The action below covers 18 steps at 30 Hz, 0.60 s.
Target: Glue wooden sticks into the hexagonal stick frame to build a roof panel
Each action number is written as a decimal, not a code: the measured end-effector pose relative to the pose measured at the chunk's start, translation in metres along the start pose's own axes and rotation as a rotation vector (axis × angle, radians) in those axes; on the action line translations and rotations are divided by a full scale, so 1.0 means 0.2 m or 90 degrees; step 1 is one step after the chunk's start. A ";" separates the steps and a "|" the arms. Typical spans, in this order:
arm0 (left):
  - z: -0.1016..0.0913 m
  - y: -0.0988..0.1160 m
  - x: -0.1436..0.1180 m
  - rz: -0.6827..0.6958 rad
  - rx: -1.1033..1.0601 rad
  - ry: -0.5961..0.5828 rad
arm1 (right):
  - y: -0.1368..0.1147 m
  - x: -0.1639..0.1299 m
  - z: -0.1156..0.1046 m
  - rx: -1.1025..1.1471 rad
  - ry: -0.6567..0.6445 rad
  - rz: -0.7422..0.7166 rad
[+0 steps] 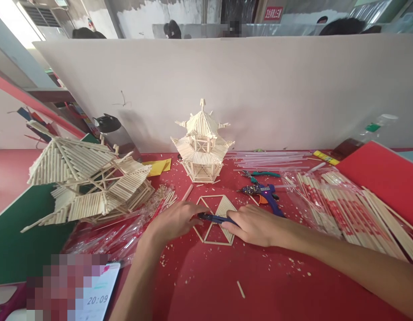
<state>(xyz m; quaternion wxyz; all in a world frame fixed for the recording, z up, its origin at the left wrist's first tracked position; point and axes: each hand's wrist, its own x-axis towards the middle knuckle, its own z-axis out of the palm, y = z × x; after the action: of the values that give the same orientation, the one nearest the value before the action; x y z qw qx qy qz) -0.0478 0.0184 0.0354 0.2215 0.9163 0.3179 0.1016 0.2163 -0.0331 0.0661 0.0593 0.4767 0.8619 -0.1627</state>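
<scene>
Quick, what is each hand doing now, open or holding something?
Left hand: on the stick frame, touching the cutter tip; grip cannot be told.
Right hand: closed on the cutter.

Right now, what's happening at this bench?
A person works over a flat hexagonal stick frame on the red table. The right hand holds a dark-handled cutter; the left hand touches its tip end. A finished stick pagoda stands behind, a glue gun to the right.
</scene>
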 end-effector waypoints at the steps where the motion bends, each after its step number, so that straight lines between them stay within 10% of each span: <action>1: 0.00 -0.01 0.00 -0.005 0.002 0.008 | 0.01 0.00 -0.01 -0.004 0.003 0.005; 13: -0.05 -0.02 -0.11 -0.204 0.205 0.111 | 0.05 -0.18 -0.01 0.001 0.033 0.286; 18: 0.08 0.24 -0.11 0.000 -0.005 0.023 | -0.02 -0.25 0.04 0.020 0.044 0.395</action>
<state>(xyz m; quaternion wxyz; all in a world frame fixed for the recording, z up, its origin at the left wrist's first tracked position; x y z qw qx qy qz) -0.0346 -0.0345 0.0436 0.2190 0.9134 0.3219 0.1192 0.2396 -0.0785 0.0722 0.0693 0.7232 0.6740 -0.1337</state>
